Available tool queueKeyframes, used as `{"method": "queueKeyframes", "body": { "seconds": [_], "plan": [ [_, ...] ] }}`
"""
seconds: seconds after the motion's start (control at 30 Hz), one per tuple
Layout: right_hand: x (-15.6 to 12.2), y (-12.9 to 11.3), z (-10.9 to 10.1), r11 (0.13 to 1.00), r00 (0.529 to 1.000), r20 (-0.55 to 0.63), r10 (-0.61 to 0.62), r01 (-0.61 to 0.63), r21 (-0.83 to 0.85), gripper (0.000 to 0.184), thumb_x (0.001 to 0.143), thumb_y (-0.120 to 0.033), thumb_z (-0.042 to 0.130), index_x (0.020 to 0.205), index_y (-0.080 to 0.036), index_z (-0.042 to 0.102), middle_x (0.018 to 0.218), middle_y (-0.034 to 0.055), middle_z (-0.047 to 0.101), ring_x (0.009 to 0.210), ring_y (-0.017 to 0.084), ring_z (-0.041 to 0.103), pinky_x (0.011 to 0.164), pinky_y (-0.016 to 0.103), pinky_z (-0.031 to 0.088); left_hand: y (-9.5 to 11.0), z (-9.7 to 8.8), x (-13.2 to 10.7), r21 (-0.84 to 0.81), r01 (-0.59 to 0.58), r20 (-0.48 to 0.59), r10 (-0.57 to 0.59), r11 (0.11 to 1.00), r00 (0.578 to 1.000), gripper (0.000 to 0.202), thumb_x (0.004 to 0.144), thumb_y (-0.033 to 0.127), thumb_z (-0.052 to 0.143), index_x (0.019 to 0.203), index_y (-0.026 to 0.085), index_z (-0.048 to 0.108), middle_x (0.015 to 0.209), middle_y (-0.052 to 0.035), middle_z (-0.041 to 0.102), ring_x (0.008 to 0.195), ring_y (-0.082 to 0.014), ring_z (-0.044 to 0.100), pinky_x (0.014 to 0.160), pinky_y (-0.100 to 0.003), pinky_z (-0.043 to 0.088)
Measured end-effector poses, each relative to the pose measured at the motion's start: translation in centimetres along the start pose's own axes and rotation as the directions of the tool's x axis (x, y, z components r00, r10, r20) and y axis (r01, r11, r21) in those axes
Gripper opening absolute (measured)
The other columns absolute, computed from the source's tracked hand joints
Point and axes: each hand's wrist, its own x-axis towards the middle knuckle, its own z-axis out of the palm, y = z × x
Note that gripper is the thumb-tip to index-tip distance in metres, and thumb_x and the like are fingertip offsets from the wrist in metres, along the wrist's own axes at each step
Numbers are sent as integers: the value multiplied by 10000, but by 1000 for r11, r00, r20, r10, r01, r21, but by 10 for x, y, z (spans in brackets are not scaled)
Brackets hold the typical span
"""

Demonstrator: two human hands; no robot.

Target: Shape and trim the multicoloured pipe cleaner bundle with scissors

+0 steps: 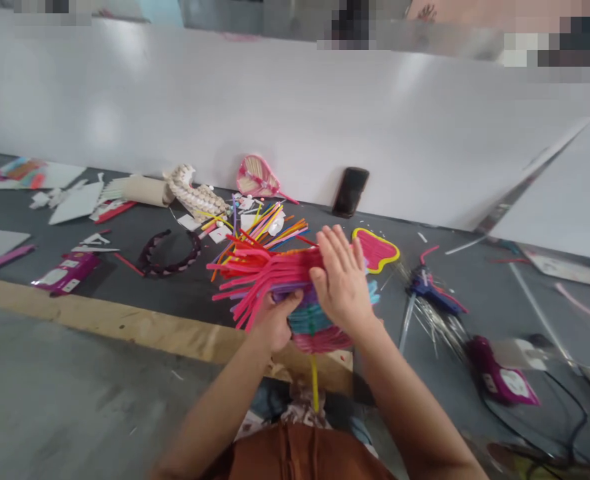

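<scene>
A woven piece of pink, purple and blue pipe cleaners is held up in front of me, with loose pink and red ends sticking out to the left and a yellow stem hanging down. My left hand grips it from below, fingers curled. My right hand lies flat on top of it, fingers stretched out and pressed on the strands.
Loose coloured pipe cleaners lie behind the piece. A pink shape with yellow edge, a blue glue gun, a black phone against the white wall, a dark headband and purple packets are around. A wooden strip runs along the floor.
</scene>
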Motion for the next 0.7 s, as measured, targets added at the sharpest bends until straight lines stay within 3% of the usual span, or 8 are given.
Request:
{"method": "queueKeyframes", "body": {
  "seconds": [0.07, 0.13, 0.17, 0.23, 0.33, 0.43, 0.57, 0.7],
  "plan": [
    [2, 19, -2, 988, 990, 29, 137, -138, 65, 482, 1037, -414, 283, 1333, -179, 583, 1333, 140, 654, 1289, 282, 565, 1090, 498, 400, 3, -1, -6, -13, 30, 52, -29, 999, 998, 525, 647, 315, 883, 1135, 216, 717, 1075, -59, 776, 1183, -326, 654, 1111, -521, 442],
    [-1, 30, -6, 960, 968, 101, 229, -241, 142, 518, 1044, -441, 235, 1103, -184, 681, 997, 108, 755, 911, 220, 701, 802, 337, 515, 3, -5, -10, -13, 71, 80, -70, 997, 994, 560, 632, 332, 892, 1149, 213, 713, 1077, -63, 775, 1165, -340, 663, 1092, -543, 454],
    [-5, 33, -8, 948, 955, 130, 266, -284, 146, 541, 1043, -455, 226, 961, -189, 690, 809, 78, 732, 719, 188, 673, 656, 287, 479, 2, -9, -12, 1, 90, 84, -90, 996, 992, 571, 625, 348, 896, 1148, 207, 714, 1072, -68, 776, 1155, -347, 667, 1080, -550, 463],
    [-12, 34, -10, 937, 935, 145, 322, -337, 90, 559, 1037, -479, 226, 740, -210, 616, 566, 18, 590, 502, 149, 534, 515, 261, 352, 0, -20, -12, 57, 146, 107, -152, 988, 983, 562, 641, 398, 887, 1142, 205, 720, 1065, -80, 777, 1156, -352, 667, 1065, -548, 477],
    [-21, 31, -8, 945, 936, 136, 325, -328, -3, 548, 1032, -489, 227, 663, -225, 535, 512, -2, 512, 467, 137, 463, 506, 262, 273, -3, -36, -8, 121, 214, 143, -231, 969, 962, 542, 656, 494, 862, 1106, 218, 739, 1071, -94, 776, 1188, -349, 649, 1065, -523, 486],
    [-27, 30, -3, 957, 947, 139, 289, -287, -32, 537, 1036, -472, 227, 707, -221, 569, 558, 22, 576, 519, 151, 514, 541, 263, 279, -2, -45, 0, 80, 144, 11, -146, 986, 989, 580, 634, 526, 865, 1095, 198, 736, 1099, -97, 768, 1228, -345, 623, 1094, -501, 470],
    [-35, 31, 4, 956, 953, 122, 277, -285, 61, 504, 1026, -448, 259, 722, -220, 590, 579, 33, 596, 542, 162, 525, 572, 268, 308, -2, -48, 7, 64, 63, -207, -48, 996, 977, 504, 693, 474, 846, 1098, 204, 716, 1119, -63, 762, 1276, -307, 593, 1130, -444, 443],
    [-40, 32, 9, 918, 935, 120, 333, -351, 186, 459, 1003, -434, 282, 704, -229, 563, 579, 22, 564, 549, 164, 513, 569, 269, 330, -4, -45, 7, 59, 116, -193, -103, 992, 976, 478, 735, 471, 820, 1096, 178, 705, 1132, -79, 755, 1266, -300, 600, 1122, -444, 453]
  ]
}}
